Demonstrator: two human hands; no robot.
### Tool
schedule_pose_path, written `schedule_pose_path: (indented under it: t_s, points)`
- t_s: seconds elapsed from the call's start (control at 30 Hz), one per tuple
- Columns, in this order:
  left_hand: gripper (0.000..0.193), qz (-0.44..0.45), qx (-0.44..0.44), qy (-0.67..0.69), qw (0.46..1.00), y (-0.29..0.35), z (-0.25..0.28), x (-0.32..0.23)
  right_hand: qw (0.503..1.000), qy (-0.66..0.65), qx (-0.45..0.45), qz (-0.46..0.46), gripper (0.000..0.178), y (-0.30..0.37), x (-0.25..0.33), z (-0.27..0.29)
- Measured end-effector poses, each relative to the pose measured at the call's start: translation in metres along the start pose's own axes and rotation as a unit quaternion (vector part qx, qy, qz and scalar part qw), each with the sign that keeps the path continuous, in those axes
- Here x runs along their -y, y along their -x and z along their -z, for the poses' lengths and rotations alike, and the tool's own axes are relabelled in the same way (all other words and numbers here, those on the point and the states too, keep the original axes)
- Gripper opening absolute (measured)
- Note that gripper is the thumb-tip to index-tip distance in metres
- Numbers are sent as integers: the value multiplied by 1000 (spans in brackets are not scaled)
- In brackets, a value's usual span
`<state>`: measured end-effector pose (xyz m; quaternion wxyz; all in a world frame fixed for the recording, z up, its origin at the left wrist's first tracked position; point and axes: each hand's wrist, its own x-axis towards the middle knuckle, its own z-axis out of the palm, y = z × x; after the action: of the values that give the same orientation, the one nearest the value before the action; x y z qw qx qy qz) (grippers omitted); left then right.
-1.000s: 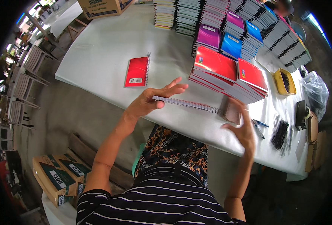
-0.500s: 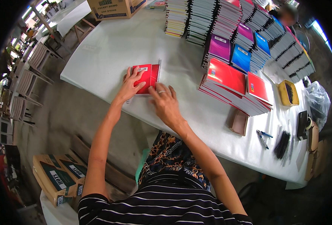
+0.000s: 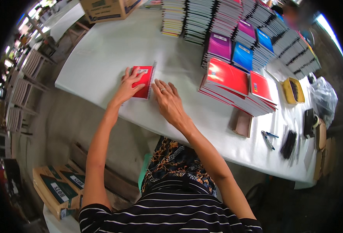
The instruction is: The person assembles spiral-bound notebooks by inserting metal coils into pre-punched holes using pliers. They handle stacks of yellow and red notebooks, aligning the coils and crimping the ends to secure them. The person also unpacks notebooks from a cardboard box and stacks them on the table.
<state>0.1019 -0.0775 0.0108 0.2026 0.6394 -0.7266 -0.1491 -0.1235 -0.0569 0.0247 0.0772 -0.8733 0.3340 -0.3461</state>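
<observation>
A red spiral-bound notebook [image 3: 146, 90] lies on the white-covered table, left of the middle. A wire coil [image 3: 153, 72] runs along its right edge, and a pale label shows near the top of its cover. My left hand [image 3: 128, 85] rests on the cover with its fingers spread. Just right of the coil is my right hand [image 3: 166, 99], its fingers stretched out and a ring on one of them. Whether its fingertips touch the notebook's edge I cannot tell.
Red-covered books [image 3: 227, 77] are piled on the right, before tall stacks of notebooks [image 3: 198, 19]. Pliers [image 3: 268, 139], black coils [image 3: 289, 144], a small brown box [image 3: 242, 123] and a yellow basket [image 3: 293, 91] sit at the right. A carton [image 3: 105, 9] stands at the far left.
The red layer that stuck out at the right is now in line with the notebook's cover. My right hand has shifted slightly off the cover to beside the coil. The view has shifted a little.
</observation>
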Motion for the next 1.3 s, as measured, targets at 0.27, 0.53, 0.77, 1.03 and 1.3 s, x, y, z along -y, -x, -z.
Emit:
schedule_pose_path:
  t_s: [0.27, 0.53, 0.77, 1.03, 1.3]
  points:
    - [59, -105, -120, 240, 958, 16, 12, -94, 960, 234, -131, -84, 42, 44, -60, 157]
    - [78, 86, 293, 781, 545, 9, -24, -171, 963, 237, -130, -1, 50, 65, -55, 158]
    - [77, 115, 276, 755, 584, 3, -28, -188, 959, 239, -152, -4, 40, 44, -73, 161]
    - [72, 130, 301, 787, 522, 16, -20, -180, 978, 138, -127, -91, 20, 19, -68, 191]
    - [65, 29, 261, 727, 634, 27, -19, -192, 990, 104, -88, -20, 47, 101, 2, 181]
